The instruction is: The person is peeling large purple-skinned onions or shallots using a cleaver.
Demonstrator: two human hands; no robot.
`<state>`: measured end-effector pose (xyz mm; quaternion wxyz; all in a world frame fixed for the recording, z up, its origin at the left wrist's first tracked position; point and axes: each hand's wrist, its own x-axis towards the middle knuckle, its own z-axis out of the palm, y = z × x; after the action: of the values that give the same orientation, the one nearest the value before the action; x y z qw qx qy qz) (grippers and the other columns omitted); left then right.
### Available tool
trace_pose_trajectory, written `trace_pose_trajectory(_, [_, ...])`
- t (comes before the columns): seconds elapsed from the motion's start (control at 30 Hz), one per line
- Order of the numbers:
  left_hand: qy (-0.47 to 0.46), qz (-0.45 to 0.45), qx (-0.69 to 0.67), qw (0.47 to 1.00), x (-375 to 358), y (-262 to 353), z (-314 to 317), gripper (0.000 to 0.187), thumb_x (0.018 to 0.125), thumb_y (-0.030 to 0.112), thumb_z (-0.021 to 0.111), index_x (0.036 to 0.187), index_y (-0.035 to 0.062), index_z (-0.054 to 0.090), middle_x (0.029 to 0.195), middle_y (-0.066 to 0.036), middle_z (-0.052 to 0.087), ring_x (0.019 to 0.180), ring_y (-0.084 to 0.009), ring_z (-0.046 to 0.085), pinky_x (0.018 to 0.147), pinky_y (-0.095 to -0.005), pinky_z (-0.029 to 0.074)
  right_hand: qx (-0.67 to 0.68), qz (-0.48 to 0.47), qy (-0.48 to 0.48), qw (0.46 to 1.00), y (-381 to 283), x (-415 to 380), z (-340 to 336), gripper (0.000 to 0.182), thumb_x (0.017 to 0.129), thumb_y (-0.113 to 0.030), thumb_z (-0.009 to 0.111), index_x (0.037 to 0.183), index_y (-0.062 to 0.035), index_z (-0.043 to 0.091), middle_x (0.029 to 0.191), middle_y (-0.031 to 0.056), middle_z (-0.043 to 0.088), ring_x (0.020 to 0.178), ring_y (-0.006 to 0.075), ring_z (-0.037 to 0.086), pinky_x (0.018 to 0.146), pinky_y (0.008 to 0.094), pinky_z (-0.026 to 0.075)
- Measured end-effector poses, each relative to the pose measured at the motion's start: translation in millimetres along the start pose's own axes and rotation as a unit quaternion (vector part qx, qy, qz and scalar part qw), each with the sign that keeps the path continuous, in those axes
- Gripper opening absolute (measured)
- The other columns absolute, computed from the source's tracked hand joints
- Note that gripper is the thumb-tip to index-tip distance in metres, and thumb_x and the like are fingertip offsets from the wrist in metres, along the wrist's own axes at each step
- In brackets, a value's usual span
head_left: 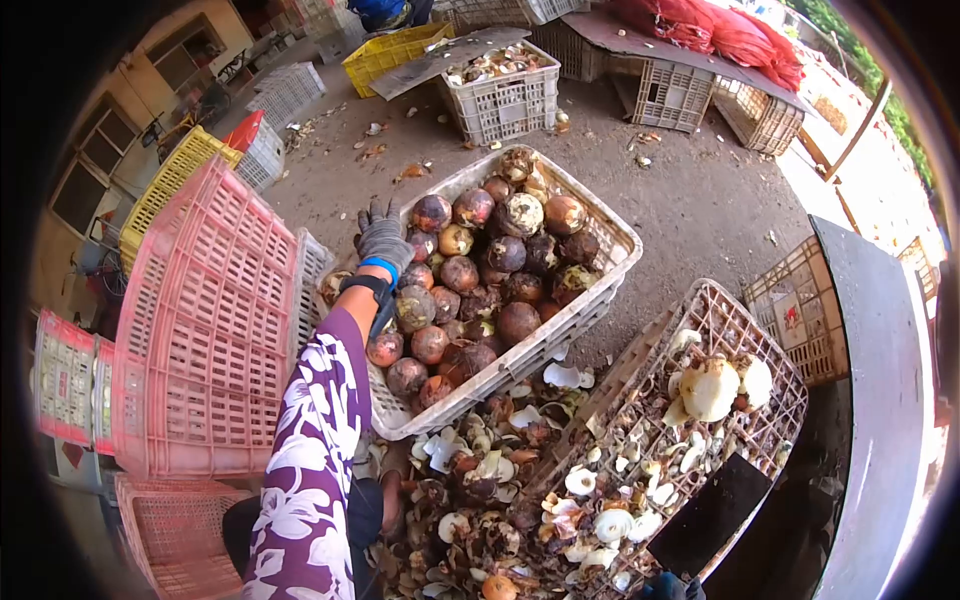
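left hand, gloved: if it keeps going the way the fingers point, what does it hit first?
Probably the dark round bulbs at the far left of the white crate. The left hand points up and away over that crate's left edge, fingers spread. Depth is unclear, so it may pass above them toward the bare ground.

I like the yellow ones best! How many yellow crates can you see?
2. One yellow crate sits at the top, left of the white crate of bulbs. The other yellow crate leans at the left, behind the big pink crate. More may be hidden.
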<state>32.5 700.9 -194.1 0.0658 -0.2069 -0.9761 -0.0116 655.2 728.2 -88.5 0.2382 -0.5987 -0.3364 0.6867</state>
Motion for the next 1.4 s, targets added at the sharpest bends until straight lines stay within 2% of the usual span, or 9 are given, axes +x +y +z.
trace_pose_trajectory(0.17, [0.029, 0.074, -0.041, 0.996, 7, -15, 7, 0.063, 0.061, 0.005, 0.073, 0.12, 0.0146, 0.054, 0.123, -0.018, 0.049, 0.112, -0.0404, 0.05, 0.096, -0.0446, 0.043, -0.084, -0.005, 0.032, 0.996, 2, 7, 19, 0.022, 0.094, -0.019, 0.05, 0.074, -0.0099, 0.05, 0.059, 0.0033, 0.051, 0.045, 0.0151, 0.05, 0.04, 0.0284, 0.041])
trace_pose_trajectory(0.27, [0.057, 0.08, -0.067, 0.993, -3, -16, 5, 0.06, 0.06, 0.006, 0.073, 0.117, 0.0133, 0.056, 0.123, -0.018, 0.05, 0.11, -0.0403, 0.051, 0.096, -0.0439, 0.044, -0.05, 0.019, -0.027, 0.998, 24, 25, -6, 0.022, 0.095, -0.02, 0.047, 0.076, -0.0098, 0.05, 0.06, 0.0035, 0.051, 0.046, 0.0161, 0.051, 0.041, 0.0296, 0.043])
trace_pose_trajectory(0.3, [0.063, 0.1, -0.083, 0.99, -5, -20, 12, 0.062, 0.058, 0.009, 0.077, 0.117, 0.0109, 0.056, 0.118, -0.017, 0.052, 0.106, -0.0371, 0.054, 0.095, -0.0419, 0.044, 0.067, 0.073, -0.029, 0.995, 18, 23, 0, 0.02, 0.095, -0.02, 0.047, 0.079, -0.0089, 0.052, 0.062, 0.003, 0.052, 0.049, 0.0159, 0.053, 0.043, 0.0294, 0.045])
trace_pose_trajectory(0.37, [0.05, 0.087, -0.188, 0.977, -32, -5, -10, 0.066, 0.056, 0.013, 0.081, 0.118, 0.0102, 0.056, 0.116, -0.017, 0.054, 0.106, -0.0345, 0.054, 0.095, -0.0414, 0.044, -0.08, -0.104, -0.038, 0.991, 14, 27, 7, 0.011, 0.091, -0.015, 0.057, 0.083, -0.0062, 0.055, 0.064, 0.0025, 0.053, 0.049, 0.0151, 0.054, 0.043, 0.0276, 0.044])
trace_pose_trajectory(0.43, [0.016, 0.113, -0.345, 0.932, -59, 11, -15, 0.07, 0.054, 0.014, 0.085, 0.117, 0.0067, 0.055, 0.11, -0.013, 0.058, 0.1, -0.0274, 0.057, 0.091, -0.0363, 0.047, -0.054, -0.067, -0.034, 0.996, 3, 2, -1, 0.02, 0.084, -0.02, 0.066, 0.087, -0.0032, 0.055, 0.062, 0.0065, 0.058, 0.044, 0.0161, 0.056, 0.038, 0.0275, 0.047])
trace_pose_trajectory(0.67, [-0.447, 0.214, -0.568, 0.658, -227, 116, -99, 0.066, 0.066, 0.006, 0.082, 0.124, 0.0062, 0.051, 0.107, -0.003, 0.058, 0.095, -0.0129, 0.057, 0.087, -0.0278, 0.049, -0.042, -0.06, -0.129, 0.989, 2, -17, -22, 0.024, 0.089, -0.013, 0.062, 0.108, 0.0003, 0.055, 0.071, -0.0007, 0.058, 0.058, 0.0046, 0.051, 0.05, 0.0206, 0.042])
trace_pose_trajectory(0.9, [-0.372, 0.372, -0.227, 0.82, -354, 156, -151, 0.068, 0.07, 0.028, 0.08, 0.126, 0.0048, 0.05, 0.114, -0.016, 0.061, 0.105, -0.024, 0.059, 0.093, -0.0337, 0.045, -0.135, -0.067, -0.215, 0.965, 26, -20, -44, 0.021, 0.086, -0.016, 0.06, 0.095, 0.0027, 0.059, 0.062, 0.0035, 0.057, 0.053, 0.0086, 0.054, 0.048, 0.0265, 0.045])
trace_pose_trajectory(1.1, [-0.368, 0.287, -0.365, 0.806, -380, 146, -141, 0.073, 0.071, 0.022, 0.08, 0.132, 0.0026, 0.044, 0.119, -0.015, 0.058, 0.107, -0.0204, 0.055, 0.088, -0.0329, 0.047, -0.203, -0.088, -0.269, 0.938, 48, -14, -38, 0.025, 0.085, -0.018, 0.059, 0.084, 0.0071, 0.057, 0.06, 0.009, 0.058, 0.049, 0.0134, 0.055, 0.048, 0.0313, 0.047])
trace_pose_trajectory(1.4, [-0.26, 0.352, -0.402, 0.804, -385, 135, -116, 0.07, 0.071, 0.016, 0.08, 0.131, 0.0016, 0.047, 0.124, -0.016, 0.054, 0.113, -0.025, 0.053, 0.099, -0.0343, 0.042, -0.161, -0.042, -0.256, 0.952, 36, -13, -27, 0.026, 0.085, -0.021, 0.059, 0.08, 0.0044, 0.055, 0.06, 0.01, 0.057, 0.051, 0.0155, 0.056, 0.049, 0.0329, 0.048])
